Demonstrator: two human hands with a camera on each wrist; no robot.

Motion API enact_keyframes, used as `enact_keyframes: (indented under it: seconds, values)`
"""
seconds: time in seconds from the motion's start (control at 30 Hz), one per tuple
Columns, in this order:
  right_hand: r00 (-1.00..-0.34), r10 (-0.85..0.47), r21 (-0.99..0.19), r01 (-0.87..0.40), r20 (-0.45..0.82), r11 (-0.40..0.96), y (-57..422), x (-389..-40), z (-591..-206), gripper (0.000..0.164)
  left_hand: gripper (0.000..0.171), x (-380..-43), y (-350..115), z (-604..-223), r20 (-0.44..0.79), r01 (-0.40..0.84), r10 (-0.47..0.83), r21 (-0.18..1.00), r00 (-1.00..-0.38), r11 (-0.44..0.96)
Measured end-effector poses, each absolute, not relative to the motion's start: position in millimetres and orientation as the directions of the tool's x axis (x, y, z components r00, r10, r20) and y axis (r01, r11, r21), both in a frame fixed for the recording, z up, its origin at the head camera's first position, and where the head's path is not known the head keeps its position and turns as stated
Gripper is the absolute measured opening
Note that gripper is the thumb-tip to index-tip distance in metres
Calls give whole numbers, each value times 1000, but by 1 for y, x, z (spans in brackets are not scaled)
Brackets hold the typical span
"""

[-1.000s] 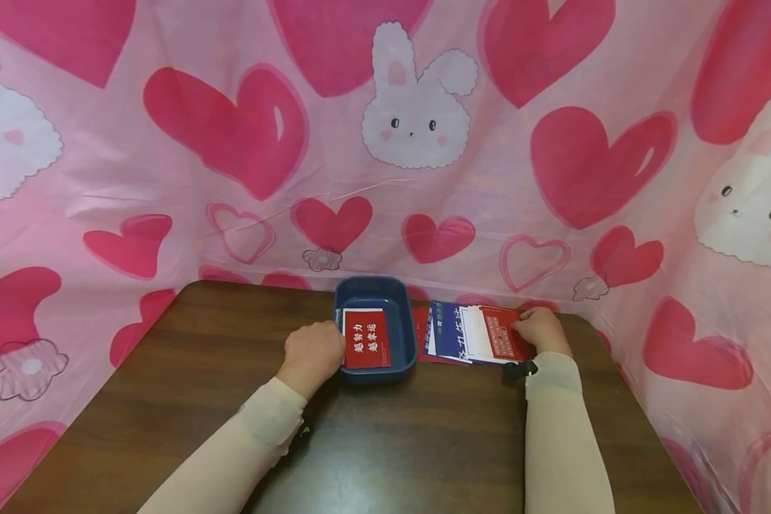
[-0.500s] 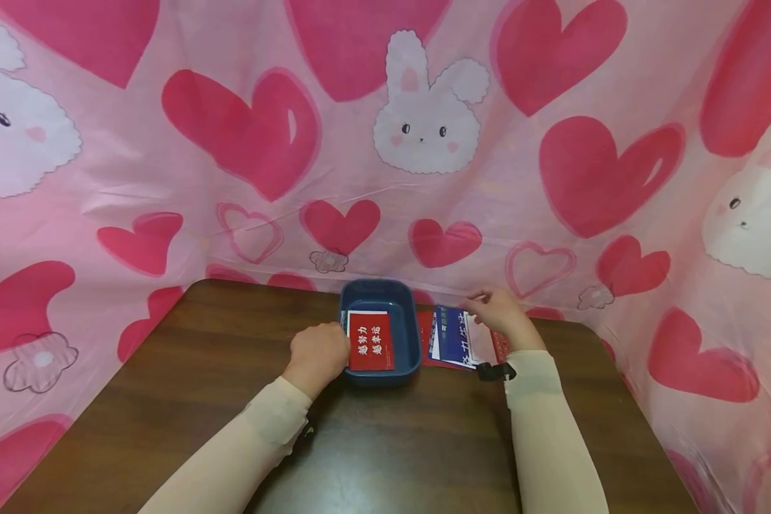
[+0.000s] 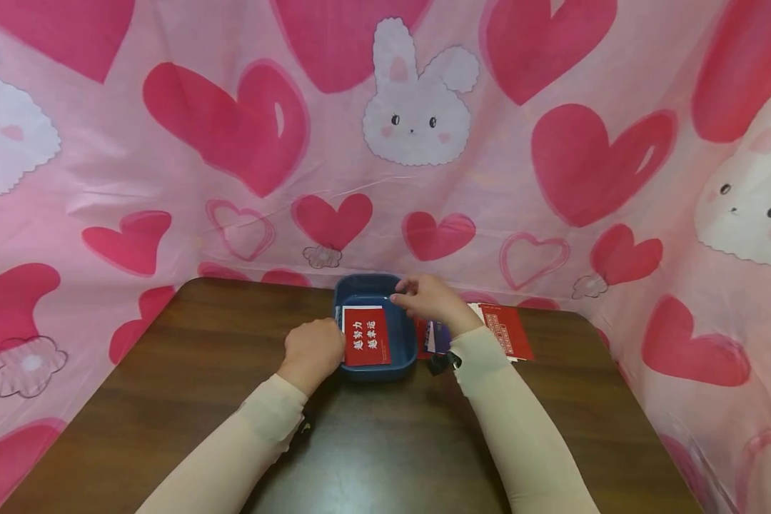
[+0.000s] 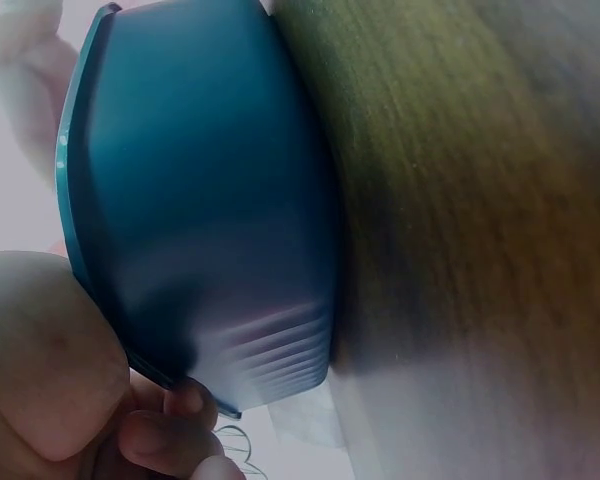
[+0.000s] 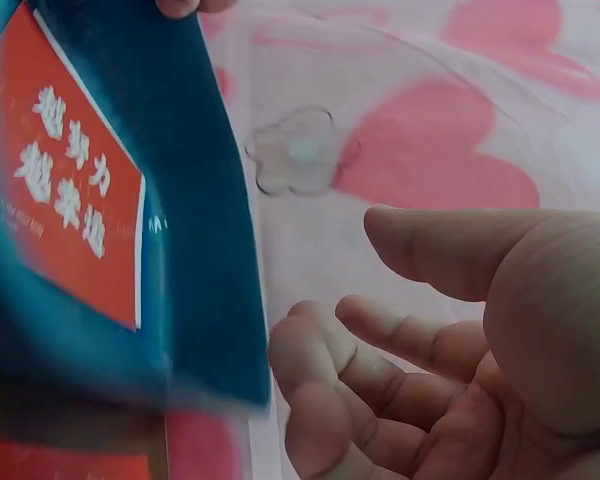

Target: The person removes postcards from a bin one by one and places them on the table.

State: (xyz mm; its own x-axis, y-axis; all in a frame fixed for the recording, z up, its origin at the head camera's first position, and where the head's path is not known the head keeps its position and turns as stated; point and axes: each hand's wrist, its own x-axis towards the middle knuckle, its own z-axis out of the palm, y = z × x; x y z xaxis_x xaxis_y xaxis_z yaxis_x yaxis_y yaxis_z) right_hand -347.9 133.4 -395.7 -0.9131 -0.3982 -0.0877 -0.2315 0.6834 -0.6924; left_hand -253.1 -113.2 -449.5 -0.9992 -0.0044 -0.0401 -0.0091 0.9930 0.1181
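Observation:
A blue plastic bin [image 3: 405,321] stands near the table's far edge. In it lies a red card [image 3: 368,335] with white Chinese characters, on top of a pale-edged one. My left hand [image 3: 311,350] grips the bin's left rim; the left wrist view shows its fingers [image 4: 165,440] curled around the edge. Over the bin's right rim is my right hand [image 3: 433,300], thumb and fingers loosely bent and apart. Nothing lies between them in the right wrist view, where the bin wall [image 5: 195,220] is beside the fingertips. Right of the bin, a red card [image 3: 517,332] ends a row of overlapping cards.
A blue card [image 3: 438,337] in the row is partly hidden by my right forearm. Beneath everything is the dark wooden table [image 3: 385,442]. A pink cloth [image 3: 334,171] with hearts and rabbits hangs behind and at both sides.
My right hand has moved left from the right end of the card row, across the cards, to the bin's right rim. My left hand stays on the bin.

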Motion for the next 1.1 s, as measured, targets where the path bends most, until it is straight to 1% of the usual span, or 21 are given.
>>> enact_keyframes:
  seconds: [0.13, 0.23, 0.37, 0.47, 0.57, 0.67, 0.77, 0.9, 0.97, 1.1]
  values:
    - [-898, -403, -669, -189, -178, 718, 104, -357, -389, 52, 56, -253, -116, -448, -42, -16, -11, 129, -999, 992]
    - [-884, -400, -629, -171, -243, 758, 84, -362, -388, 56, 54, -254, -118, -448, -44, -13, -7, 137, -999, 990]
    - [-872, -388, -547, -176, -299, 818, 64, -367, -392, 52, 52, -255, -118, -448, -51, -8, -1, 140, -999, 990]
    - [-881, -361, -465, -192, -307, 864, 52, -367, -397, 52, 50, -255, -117, -449, -56, -12, -4, 143, -998, 990]
    - [-905, -318, -365, -204, -284, 908, 44, -366, -405, 59, 48, -256, -115, -450, -53, -19, -11, 153, -999, 988]
    - [-926, -267, -321, -176, -266, 931, 39, -362, -412, 66, 47, -256, -114, -451, -50, -26, -18, 165, -999, 986]
    - [-931, -237, -326, -141, -278, 935, 37, -359, -417, 72, 49, -256, -114, -451, -48, -28, -20, 173, -999, 984]
    - [-921, -235, -334, -125, -312, 934, 36, -361, -425, 79, 49, -255, -115, -450, -42, -19, -12, 170, -999, 985]
    - [-911, -236, -343, -115, -337, 932, 35, -363, -428, 77, 46, -255, -115, -450, -39, -13, -6, 169, -999, 986]
    - [-894, -232, -305, -115, -383, 945, 32, -381, -441, 67, 42, -255, -115, -450, -34, -4, 2, 173, -999, 985]
